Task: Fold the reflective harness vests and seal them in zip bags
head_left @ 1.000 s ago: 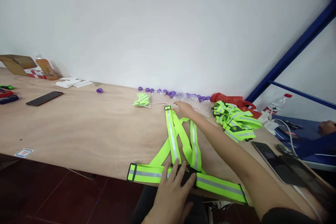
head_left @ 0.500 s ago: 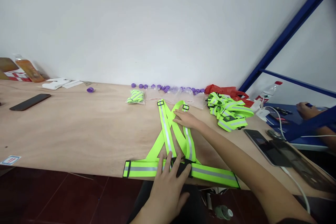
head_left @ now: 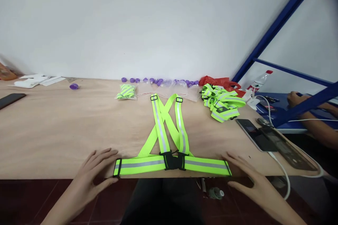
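Observation:
A neon-yellow reflective vest (head_left: 148,165) of elastic straps lies spread on the table, its shoulder straps crossing toward the wall. Its waist belt runs along the front edge, joined at a black buckle (head_left: 174,161). At the belt's left end is my left hand (head_left: 96,168), thumb and fingers apart beside the black slider, holding nothing. My right hand (head_left: 248,174) is at the belt's right end, likewise with thumb and fingers apart. Whether either hand touches the belt I cannot tell.
A heap of similar straps (head_left: 223,103) lies at the back right by a red plastic bag (head_left: 220,82). A bagged vest (head_left: 126,91), clear bags (head_left: 169,89) and several purple caps (head_left: 158,82) line the wall. Phones (head_left: 255,133) lie right. Beyond the blue frame (head_left: 280,14) is another person's hand (head_left: 297,99).
Both hands have left the straps and buckle and moved apart to the two ends of the waist belt. The view has shifted a little to the right.

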`<state>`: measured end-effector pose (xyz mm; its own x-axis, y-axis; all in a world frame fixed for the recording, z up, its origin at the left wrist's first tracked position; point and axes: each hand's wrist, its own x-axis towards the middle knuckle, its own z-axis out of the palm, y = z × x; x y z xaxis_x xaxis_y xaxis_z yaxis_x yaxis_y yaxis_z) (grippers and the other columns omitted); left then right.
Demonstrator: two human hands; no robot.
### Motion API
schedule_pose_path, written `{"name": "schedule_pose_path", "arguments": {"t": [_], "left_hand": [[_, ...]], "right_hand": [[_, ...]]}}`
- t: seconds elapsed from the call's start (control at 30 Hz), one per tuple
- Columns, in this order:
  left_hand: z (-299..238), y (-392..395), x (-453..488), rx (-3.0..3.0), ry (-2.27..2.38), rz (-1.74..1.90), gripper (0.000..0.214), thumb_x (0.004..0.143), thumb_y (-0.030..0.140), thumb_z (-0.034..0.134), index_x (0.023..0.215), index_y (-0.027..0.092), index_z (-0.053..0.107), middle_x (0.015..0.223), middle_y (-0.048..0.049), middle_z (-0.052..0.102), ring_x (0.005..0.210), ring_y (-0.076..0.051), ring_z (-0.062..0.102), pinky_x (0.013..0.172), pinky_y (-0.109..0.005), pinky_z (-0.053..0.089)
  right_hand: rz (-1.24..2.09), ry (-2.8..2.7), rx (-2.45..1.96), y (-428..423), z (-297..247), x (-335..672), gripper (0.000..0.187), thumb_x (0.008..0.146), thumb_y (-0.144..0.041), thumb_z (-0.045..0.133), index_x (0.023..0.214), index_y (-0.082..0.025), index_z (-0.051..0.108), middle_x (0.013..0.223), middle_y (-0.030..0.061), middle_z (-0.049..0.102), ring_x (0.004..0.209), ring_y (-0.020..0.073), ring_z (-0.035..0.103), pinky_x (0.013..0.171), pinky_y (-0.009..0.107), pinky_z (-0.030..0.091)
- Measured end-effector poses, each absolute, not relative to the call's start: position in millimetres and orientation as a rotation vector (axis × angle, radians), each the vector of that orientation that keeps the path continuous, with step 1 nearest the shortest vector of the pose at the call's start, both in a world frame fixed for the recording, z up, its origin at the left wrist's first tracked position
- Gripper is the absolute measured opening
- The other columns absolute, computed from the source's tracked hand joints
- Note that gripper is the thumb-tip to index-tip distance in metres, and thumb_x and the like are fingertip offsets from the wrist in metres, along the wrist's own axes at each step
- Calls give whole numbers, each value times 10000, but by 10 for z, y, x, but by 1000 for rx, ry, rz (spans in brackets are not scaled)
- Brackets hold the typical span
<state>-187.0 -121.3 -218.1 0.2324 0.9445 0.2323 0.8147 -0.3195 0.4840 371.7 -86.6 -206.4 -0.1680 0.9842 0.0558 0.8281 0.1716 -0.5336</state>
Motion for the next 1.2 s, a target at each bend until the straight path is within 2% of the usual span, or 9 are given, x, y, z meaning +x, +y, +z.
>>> {"name": "schedule_pose_path", "arguments": {"t": [0.1,0.23,0.37,0.5,0.67,0.83,1.0,1.1,1.2], "left_hand": [[-2055,-1173,-1736,2167,1619,738,559,813,427,733,1356,416,602,1387,-25,634,1306,-343,546,1186,-599,220],[-1802,-1143,-1482,1939,1538,866,444,796,401,741,1237,374,697,1295,-43,692,1263,-348,580,1144,-566,346],[-1737,-1162,-1267,1590,1514,1034,421,753,413,761,1156,292,738,1240,-90,712,1218,-371,610,1050,-533,476],[-1792,-1175,-1169,1357,1553,1163,472,727,440,785,1156,254,718,1226,-101,710,1186,-361,632,1006,-482,525],[-1908,-1161,-1023,1256,1509,1342,513,803,560,707,1185,220,656,1269,-116,677,1260,-333,572,1100,-470,439],[-2082,-1062,-583,750,1248,1755,567,838,685,606,1185,238,580,1221,-91,687,1232,-304,587,1083,-497,443],[-1831,-825,-106,579,965,1994,539,821,719,603,1082,248,604,1054,-46,666,1126,-275,613,1042,-481,461],[-1680,-693,213,812,805,1956,500,866,698,561,1101,256,571,840,0,576,886,-214,626,953,-426,500],[-1687,-623,542,1304,859,1618,452,977,596,436,1246,239,503,908,-33,575,807,-191,581,832,-362,505]], "right_hand": [[499,-2092,-1704,-910,-2163,3727,522,790,-512,698,1282,-338,684,1414,58,601,1409,357,431,1086,527,474],[458,-2177,-1608,-755,-2124,3739,519,806,-519,678,1277,-300,681,1392,81,623,1313,333,559,1050,482,520],[-80,-2162,-1528,-796,-2068,3283,508,838,-538,639,1270,-272,678,1274,120,694,1158,385,658,926,549,567],[-295,-2298,-1117,-1023,-2012,2371,403,911,-310,600,1311,-276,637,1275,63,701,1133,298,675,953,444,547],[-313,-2416,-1007,-1077,-2056,1923,468,888,-205,580,1354,-168,596,1388,56,629,1224,269,626,1005,406,514],[-263,-2399,-1024,-1045,-2138,2015,486,876,-157,559,1360,-175,588,1409,41,613,1278,250,588,1062,398,479],[-192,-2360,-1043,-1072,-2128,1988,485,885,-159,539,1365,-197,592,1397,33,625,1274,239,590,1093,402,458],[-160,-2345,-1061,-1087,-2128,1970,489,892,-161,535,1376,-209,585,1384,33,635,1277,244,582,1173,444,364],[-136,-2343,-1075,-1103,-2152,1949,504,883,-165,555,1383,-227,577,1365,42,650,1261,275,586,1215,539,255]]}}
